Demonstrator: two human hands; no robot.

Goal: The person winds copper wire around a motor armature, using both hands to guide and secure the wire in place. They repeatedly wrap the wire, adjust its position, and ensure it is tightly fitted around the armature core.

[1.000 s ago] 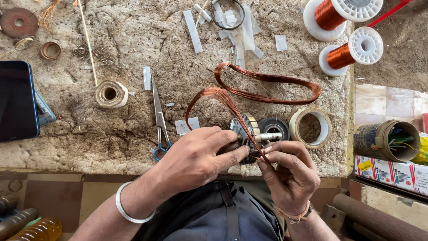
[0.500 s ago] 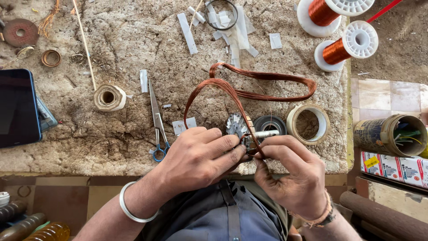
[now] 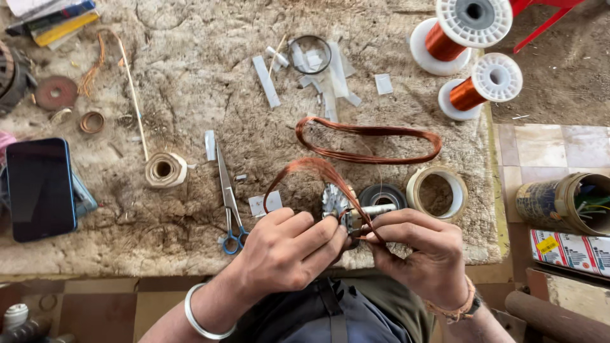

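I take the worn workbench point(image 3: 190, 209) as my landmark: everything in hand sits at its near edge, right of centre. The largest piece of the work is the copper wire coil point(image 3: 311, 170), arching up from the hands, while a second, flat coil point(image 3: 368, 140) lies loose just beyond it, which I judge is not yet fitted. Farther back, at the bench's right corner, two wire spools point(image 3: 467, 32) stand unused. Under the arch, the small slotted armature point(image 3: 343, 206) is pinched between both hands: my left hand point(image 3: 289, 251) closes around its near side, my right hand point(image 3: 422, 251) grips the shaft end and the wire strands. Winding looks partway, one coil being seated. Scissors point(image 3: 227, 197) lie left of the hands.
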